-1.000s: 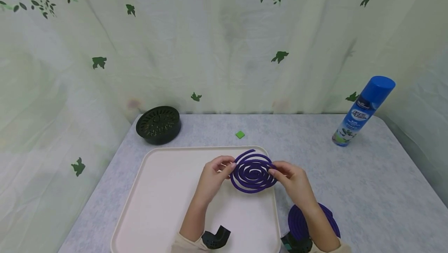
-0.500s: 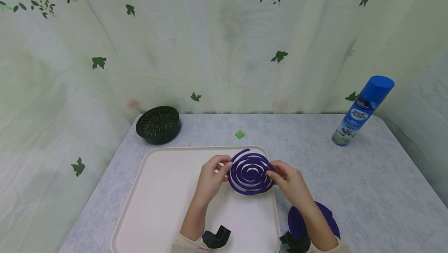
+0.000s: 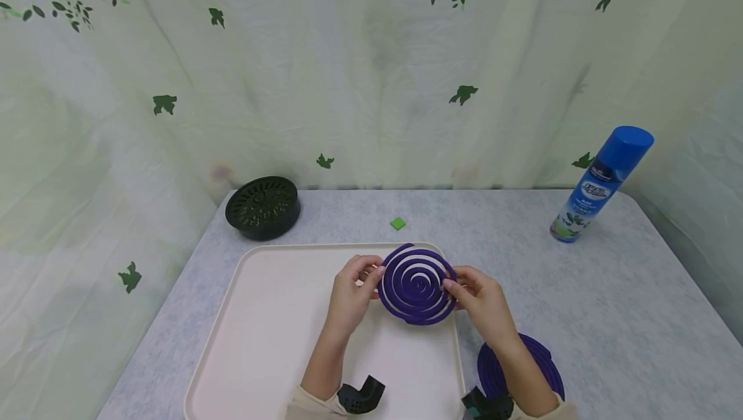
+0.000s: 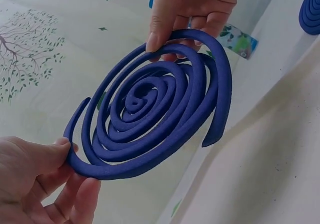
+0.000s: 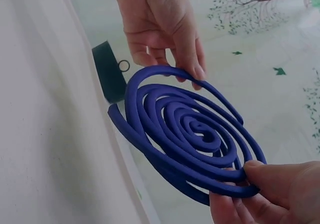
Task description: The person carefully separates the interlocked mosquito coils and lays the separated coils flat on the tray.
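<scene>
Left hand: your left hand (image 3: pixel 350 291) pinched the left rim of the purple coil (image 3: pixel 416 284), thumb over the outer ring and fingers curled beneath it.
Right hand: your right hand (image 3: pixel 478 295) pinched the opposite rim the same way, thumb on top, fingers behind.
Coil position: you held it in the air above the far right corner of the cream tray (image 3: pixel 273 330), tilted up on edge, touching nothing but your fingers.
Coil condition: the wrist views showed two spirals nested in one another, their loose outer ends standing a little apart; no crack showed.
Done so far: judging by the grip, you had only lifted the pair and taken hold on both sides.
Left to do: the two spirals were not yet parted.
Nearby: a second purple coil (image 3: pixel 525 362) lay on the table by its near right edge; the black holder (image 3: pixel 262 206) sat at the far left corner, unused.
</scene>
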### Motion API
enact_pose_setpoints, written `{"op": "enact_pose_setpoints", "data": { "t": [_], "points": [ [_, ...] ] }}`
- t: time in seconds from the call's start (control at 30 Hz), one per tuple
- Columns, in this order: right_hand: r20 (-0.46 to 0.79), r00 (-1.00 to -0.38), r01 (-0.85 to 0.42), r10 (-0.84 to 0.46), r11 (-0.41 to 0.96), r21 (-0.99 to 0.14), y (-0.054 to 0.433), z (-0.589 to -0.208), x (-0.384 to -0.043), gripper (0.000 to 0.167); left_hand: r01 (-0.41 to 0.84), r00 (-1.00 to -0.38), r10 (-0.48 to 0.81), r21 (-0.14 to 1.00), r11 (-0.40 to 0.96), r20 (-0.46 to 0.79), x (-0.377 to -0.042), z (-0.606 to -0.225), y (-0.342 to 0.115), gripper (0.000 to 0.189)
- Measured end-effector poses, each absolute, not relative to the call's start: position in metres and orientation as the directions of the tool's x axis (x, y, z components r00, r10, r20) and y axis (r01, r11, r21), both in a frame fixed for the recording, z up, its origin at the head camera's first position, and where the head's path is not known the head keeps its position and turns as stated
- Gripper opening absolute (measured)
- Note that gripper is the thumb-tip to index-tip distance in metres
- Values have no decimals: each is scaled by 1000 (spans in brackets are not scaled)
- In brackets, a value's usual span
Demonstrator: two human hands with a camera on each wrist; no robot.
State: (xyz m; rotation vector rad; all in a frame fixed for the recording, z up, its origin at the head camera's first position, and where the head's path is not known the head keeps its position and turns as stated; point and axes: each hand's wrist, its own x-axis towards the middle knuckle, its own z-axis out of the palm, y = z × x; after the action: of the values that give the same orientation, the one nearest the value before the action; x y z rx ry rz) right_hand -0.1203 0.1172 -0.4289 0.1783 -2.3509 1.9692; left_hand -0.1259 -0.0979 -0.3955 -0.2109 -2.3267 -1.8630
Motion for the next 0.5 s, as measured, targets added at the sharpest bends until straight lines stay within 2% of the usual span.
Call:
{"op": "enact_pose_setpoints", "data": {
  "t": [0.17, 0.3, 0.4, 0.5],
  "points": [
    [83, -997, -82, -3, 123, -989, 113, -426, -119, 16, 222, -973, -9, 944, 245, 232, -125, -395, -97, 10],
    [-18, -999, 19, 29, 51, -999, 109, -426, -120, 18, 227, -969, -36, 935, 272, 245, -125, -394, -97, 9],
    [-92, -995, 93, 46, 18, -995, 107, -426, -121, 17, 223, -970, -36, 942, 250, 239, -125, -395, -97, 10],
    [-112, -993, 112, 37, -1, -994, 105, -428, -121, 16, 213, -974, -32, 953, 217, 225, -126, -397, -97, 11]
  ]
}}
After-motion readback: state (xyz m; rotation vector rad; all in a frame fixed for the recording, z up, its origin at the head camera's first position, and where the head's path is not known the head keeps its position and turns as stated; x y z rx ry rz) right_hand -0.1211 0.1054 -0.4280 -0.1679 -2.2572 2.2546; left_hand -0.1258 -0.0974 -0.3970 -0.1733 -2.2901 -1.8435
